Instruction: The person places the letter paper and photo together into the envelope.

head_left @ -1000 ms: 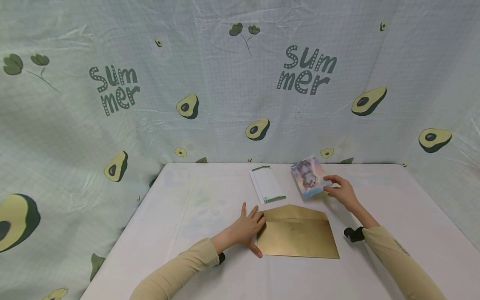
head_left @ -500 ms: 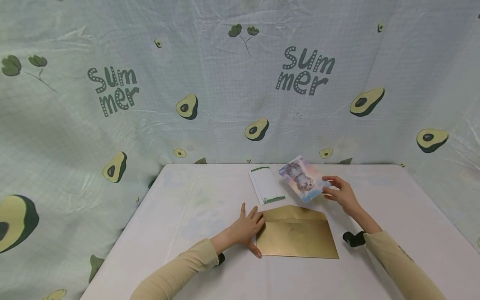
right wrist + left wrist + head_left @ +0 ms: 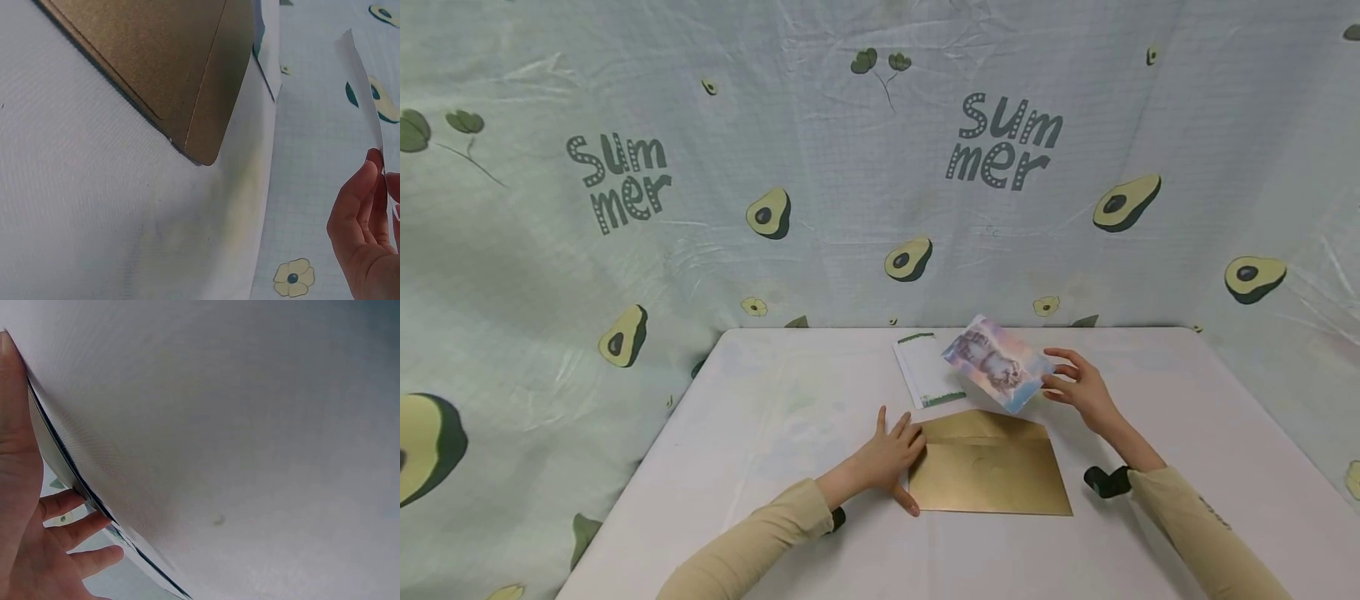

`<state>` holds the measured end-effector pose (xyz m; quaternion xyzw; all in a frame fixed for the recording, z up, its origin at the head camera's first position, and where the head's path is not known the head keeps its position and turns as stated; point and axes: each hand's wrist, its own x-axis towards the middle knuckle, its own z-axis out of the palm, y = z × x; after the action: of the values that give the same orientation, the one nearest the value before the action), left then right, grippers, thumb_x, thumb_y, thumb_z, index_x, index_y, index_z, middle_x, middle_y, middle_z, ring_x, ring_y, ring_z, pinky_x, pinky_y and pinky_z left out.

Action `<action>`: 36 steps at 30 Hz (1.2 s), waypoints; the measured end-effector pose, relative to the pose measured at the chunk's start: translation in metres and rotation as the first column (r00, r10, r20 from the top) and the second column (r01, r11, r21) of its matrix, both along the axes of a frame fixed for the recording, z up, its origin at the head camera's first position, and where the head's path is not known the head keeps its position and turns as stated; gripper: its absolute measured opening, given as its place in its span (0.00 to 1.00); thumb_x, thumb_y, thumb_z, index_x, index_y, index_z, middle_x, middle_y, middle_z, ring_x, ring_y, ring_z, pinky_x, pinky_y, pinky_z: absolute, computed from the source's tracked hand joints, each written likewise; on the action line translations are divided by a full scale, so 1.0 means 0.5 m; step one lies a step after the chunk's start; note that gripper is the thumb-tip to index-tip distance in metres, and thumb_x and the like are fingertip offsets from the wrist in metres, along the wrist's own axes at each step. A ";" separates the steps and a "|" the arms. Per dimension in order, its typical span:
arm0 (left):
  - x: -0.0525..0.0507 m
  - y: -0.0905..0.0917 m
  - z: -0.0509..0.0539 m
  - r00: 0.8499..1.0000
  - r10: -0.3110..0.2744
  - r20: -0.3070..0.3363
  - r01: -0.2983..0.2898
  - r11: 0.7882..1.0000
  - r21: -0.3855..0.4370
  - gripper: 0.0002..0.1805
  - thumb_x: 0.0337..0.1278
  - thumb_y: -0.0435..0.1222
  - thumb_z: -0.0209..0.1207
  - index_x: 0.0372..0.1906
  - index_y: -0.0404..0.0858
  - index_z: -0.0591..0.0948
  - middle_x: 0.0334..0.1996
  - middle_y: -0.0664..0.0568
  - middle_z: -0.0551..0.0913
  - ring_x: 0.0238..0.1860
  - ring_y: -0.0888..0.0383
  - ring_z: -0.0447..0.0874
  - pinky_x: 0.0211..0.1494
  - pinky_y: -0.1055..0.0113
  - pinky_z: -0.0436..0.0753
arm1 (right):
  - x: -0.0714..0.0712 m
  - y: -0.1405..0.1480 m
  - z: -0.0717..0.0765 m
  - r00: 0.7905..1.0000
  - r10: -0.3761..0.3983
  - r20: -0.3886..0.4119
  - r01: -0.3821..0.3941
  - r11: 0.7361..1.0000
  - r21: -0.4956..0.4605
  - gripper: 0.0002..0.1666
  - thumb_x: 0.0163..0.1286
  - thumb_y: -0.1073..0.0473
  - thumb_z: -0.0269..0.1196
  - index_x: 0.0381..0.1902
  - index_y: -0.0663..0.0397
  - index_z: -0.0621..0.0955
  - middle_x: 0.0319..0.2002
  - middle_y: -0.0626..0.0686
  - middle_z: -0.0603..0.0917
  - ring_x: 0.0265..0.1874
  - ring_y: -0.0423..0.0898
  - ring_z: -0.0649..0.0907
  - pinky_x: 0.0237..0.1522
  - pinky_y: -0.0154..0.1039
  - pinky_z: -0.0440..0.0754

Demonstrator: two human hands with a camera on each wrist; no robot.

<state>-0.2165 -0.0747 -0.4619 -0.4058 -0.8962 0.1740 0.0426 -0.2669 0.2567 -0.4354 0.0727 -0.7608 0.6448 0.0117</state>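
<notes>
A gold envelope (image 3: 992, 477) lies on the white table with its pointed flap toward the back. My left hand (image 3: 880, 462) rests with spread fingers on the envelope's left edge; in the left wrist view, the thumb and fingertips touch that edge. A picture card (image 3: 994, 364) in pink and blue, showing a grey furry animal, is raised and tilted behind the envelope. My right hand (image 3: 1088, 396) pinches its right corner between thumb and fingers. From the right wrist, the card (image 3: 364, 75) appears nearly edge-on, clear of the envelope (image 3: 187, 50).
A white sheet (image 3: 921, 371) with green printed borders lies behind the envelope, partly covered by the picture card. The table (image 3: 775, 433) ends at the back against a hanging cloth (image 3: 820, 150) printed with avocados. A dark strapped device (image 3: 1107, 482) sits at the right wrist.
The picture card has swung left and toward the envelope, turning in my right hand, and now overlaps the white sheet in view. My left hand stays on the envelope.
</notes>
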 end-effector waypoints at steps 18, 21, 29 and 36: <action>-0.004 0.000 0.008 1.000 -0.006 -0.015 0.006 1.000 0.004 0.56 0.19 0.77 0.50 0.56 0.42 0.63 0.59 0.48 0.64 0.65 0.44 0.59 0.57 0.37 0.60 | -0.006 0.019 0.033 0.999 0.011 0.031 -0.012 1.000 0.023 0.27 0.64 0.62 0.56 0.59 0.60 0.62 0.30 0.36 0.76 0.30 0.31 0.79 0.34 0.30 0.80; -0.005 0.000 0.009 1.000 -0.008 -0.018 0.008 1.000 0.012 0.56 0.19 0.77 0.50 0.55 0.42 0.63 0.58 0.47 0.64 0.65 0.44 0.59 0.57 0.37 0.61 | -0.009 0.025 0.035 0.999 0.002 0.047 -0.005 0.998 0.059 0.27 0.64 0.58 0.55 0.58 0.63 0.62 0.31 0.33 0.76 0.31 0.29 0.79 0.34 0.30 0.80; -0.003 0.000 0.011 1.000 -0.012 -0.016 0.012 1.000 0.018 0.57 0.19 0.77 0.50 0.56 0.42 0.63 0.58 0.47 0.65 0.64 0.44 0.60 0.56 0.37 0.61 | -0.014 0.043 0.027 0.996 0.050 0.079 -0.059 0.991 0.119 0.29 0.65 0.56 0.55 0.55 0.71 0.63 0.30 0.32 0.77 0.29 0.30 0.78 0.35 0.33 0.81; 0.001 0.000 0.009 1.000 -0.007 -0.023 0.007 1.000 0.001 0.57 0.19 0.77 0.49 0.57 0.42 0.63 0.58 0.48 0.65 0.64 0.44 0.60 0.57 0.37 0.61 | -0.020 0.048 0.019 0.990 0.053 0.130 -0.073 0.985 0.154 0.30 0.65 0.57 0.55 0.59 0.69 0.61 0.31 0.34 0.77 0.29 0.31 0.79 0.34 0.34 0.81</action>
<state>-0.2159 -0.0747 -0.4573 -0.4070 -0.8943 0.1781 0.0539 -0.2769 0.2805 -0.4261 0.0570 -0.8061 0.5858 -0.0622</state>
